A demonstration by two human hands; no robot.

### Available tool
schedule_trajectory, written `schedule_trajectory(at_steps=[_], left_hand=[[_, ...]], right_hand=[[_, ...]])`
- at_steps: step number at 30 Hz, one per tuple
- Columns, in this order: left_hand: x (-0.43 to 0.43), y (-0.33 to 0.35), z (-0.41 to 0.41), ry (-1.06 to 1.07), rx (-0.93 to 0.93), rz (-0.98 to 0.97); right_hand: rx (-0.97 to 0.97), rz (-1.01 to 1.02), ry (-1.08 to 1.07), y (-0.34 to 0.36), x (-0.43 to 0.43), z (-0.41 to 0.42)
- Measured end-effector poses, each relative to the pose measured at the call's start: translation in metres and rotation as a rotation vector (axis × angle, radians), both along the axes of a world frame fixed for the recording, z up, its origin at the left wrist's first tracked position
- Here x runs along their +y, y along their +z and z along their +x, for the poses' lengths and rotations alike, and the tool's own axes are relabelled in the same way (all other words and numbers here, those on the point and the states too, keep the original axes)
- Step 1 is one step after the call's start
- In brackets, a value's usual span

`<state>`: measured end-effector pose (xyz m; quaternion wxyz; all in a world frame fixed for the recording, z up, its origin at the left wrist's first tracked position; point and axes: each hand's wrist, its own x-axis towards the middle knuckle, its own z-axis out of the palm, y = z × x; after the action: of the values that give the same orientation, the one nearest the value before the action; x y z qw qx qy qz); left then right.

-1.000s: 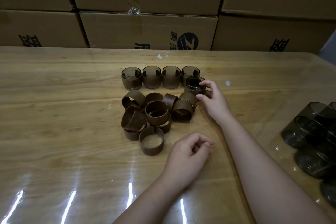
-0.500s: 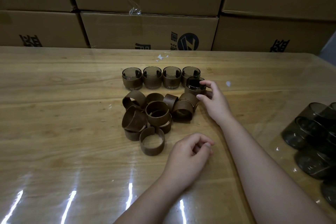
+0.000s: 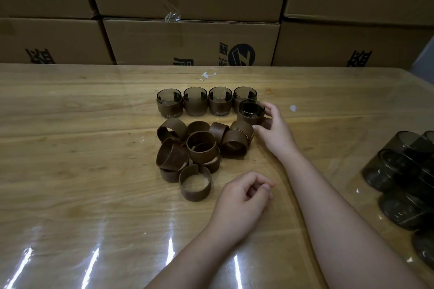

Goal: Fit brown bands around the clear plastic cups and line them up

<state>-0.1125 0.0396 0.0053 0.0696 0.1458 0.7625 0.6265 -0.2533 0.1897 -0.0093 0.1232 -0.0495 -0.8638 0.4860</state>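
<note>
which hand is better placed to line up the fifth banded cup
Right. The right hand holds the brown-banded clear plastic cup in front of the right end of the four-cup row; the left hand rests loosely curled, empty, nearer the loose brown bands.

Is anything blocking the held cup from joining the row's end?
Nothing visible does. The right hand holds the banded cup just in front of the row's fourth cup, and the spot beside it shows only table.
</note>
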Motion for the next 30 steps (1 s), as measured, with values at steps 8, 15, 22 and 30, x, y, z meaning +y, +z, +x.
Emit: schedule_trajectory(at_steps=[8,15,22,30], left_hand=[[-0.001,0.005,0.003,-0.012,-0.012,-0.001],[-0.001,0.006,0.003,-0.001,-0.009,-0.030],[-0.002,0.002,0.000,-0.007,-0.029,-0.040],[-0.003,0.003,0.001,-0.017,-0.025,-0.053]], right_hand=[[-0.041,0.061,-0.103,-0.002,-0.002,0.009],[0.018,-0.093,-0.245,0.000,-0.004,0.030],[-0.133,0.014,-0.388,0.005,0.026,0.085],[-0.131,0.040,-0.658,0.018,0.060,0.138]])
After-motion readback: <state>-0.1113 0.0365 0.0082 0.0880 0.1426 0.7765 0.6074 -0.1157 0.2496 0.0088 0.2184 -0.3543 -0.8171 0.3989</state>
